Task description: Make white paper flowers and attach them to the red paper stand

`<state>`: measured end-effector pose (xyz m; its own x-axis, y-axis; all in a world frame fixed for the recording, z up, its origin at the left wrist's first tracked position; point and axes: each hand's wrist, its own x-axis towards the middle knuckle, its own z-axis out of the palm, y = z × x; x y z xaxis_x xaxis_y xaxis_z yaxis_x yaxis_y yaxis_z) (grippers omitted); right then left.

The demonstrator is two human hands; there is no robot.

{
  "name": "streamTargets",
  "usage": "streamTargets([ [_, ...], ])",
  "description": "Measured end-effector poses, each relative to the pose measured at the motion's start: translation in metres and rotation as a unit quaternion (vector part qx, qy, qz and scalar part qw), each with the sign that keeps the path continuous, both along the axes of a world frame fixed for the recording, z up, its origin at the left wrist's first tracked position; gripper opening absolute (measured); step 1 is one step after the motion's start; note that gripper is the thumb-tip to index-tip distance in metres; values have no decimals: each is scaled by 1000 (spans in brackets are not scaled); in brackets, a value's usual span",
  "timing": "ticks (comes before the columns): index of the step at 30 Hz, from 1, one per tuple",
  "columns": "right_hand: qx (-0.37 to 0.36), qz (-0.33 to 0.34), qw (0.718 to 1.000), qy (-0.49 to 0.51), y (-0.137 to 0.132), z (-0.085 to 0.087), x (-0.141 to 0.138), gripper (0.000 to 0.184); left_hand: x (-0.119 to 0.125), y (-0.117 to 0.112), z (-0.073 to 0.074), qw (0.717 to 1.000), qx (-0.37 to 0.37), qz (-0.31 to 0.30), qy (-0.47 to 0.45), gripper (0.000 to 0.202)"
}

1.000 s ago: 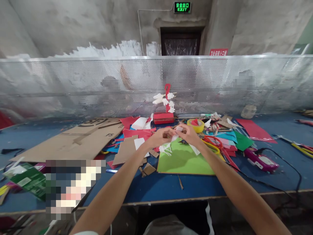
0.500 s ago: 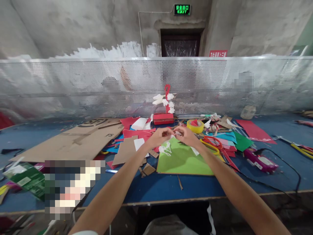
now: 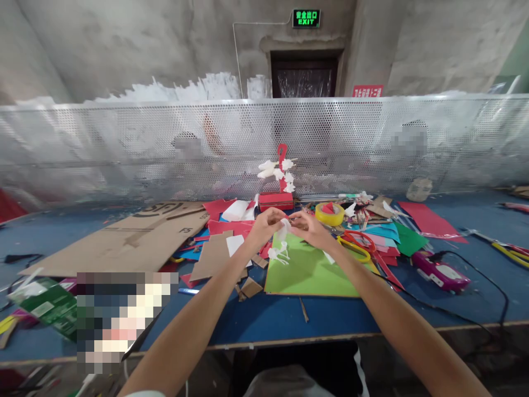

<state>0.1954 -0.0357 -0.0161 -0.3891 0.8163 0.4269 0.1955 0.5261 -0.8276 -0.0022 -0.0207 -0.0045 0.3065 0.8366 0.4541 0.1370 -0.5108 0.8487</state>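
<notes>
My left hand [image 3: 265,227] and my right hand [image 3: 311,230] meet above a lime-green sheet [image 3: 312,275], fingers pinched. Between the fingertips hangs a small white paper-like piece [image 3: 283,229], its exact shape partly hidden. Both hands appear to grip it. On the sheet's left part lie small white cut-outs [image 3: 280,253] with thin legs. Straight beyond my hands stands a red box-shaped base [image 3: 275,200] with a red upright strip [image 3: 282,157], which bears several white flower-like pieces [image 3: 278,173].
Yellow tape [image 3: 329,214] and yellow-handled scissors [image 3: 359,252] lie right of my hands, near a purple device [image 3: 440,272] with a black cable. Cardboard [image 3: 128,237] and coloured scraps cover the left. A perforated metal panel [image 3: 351,149] borders the table's back.
My hands have shifted slightly left and up. The white piece between them has turned downward and now shows more fully.
</notes>
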Motion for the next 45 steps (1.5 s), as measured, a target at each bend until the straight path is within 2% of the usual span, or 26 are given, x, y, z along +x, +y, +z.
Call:
streamTargets([
  [4, -22, 2, 1000, 8, -1, -3, -4, 36, 0, 1, -1, 1000, 9, -1, 9, 25],
  [8, -35, -5, 999, 6, 0, -3, -6, 27, 0, 4, -4, 997, 51, -13, 49, 21],
  [12, -34, -12, 999, -1, 3, -4, -5, 23, -1, 8, -8, 996, 51, -20, 65, 16],
  [18, -4, -33, 999, -17, 6, -11, -7, 33, -1, 5, -7, 996, 55, -6, 66, 14],
  [22, -9, -42, 999, -29, 4, -9, -8, 22, -1, 5, -7, 996, 56, -3, 73, 10],
  [25, 10, -47, 998, -49, 2, -6, -7, 20, -3, 7, -9, 992, 77, 4, 101, 8],
  [30, 50, -59, 993, -92, 3, -7, -6, 19, -4, 9, -13, 981, 100, -10, 168, 18],
  [38, 83, -103, 981, -145, 6, -8, -1, 19, -7, 11, -16, 963, 115, 22, 244, 30],
  [45, 90, -112, 976, -167, 6, -7, 2, 18, -7, 11, -16, 949, 103, 44, 295, 22],
])
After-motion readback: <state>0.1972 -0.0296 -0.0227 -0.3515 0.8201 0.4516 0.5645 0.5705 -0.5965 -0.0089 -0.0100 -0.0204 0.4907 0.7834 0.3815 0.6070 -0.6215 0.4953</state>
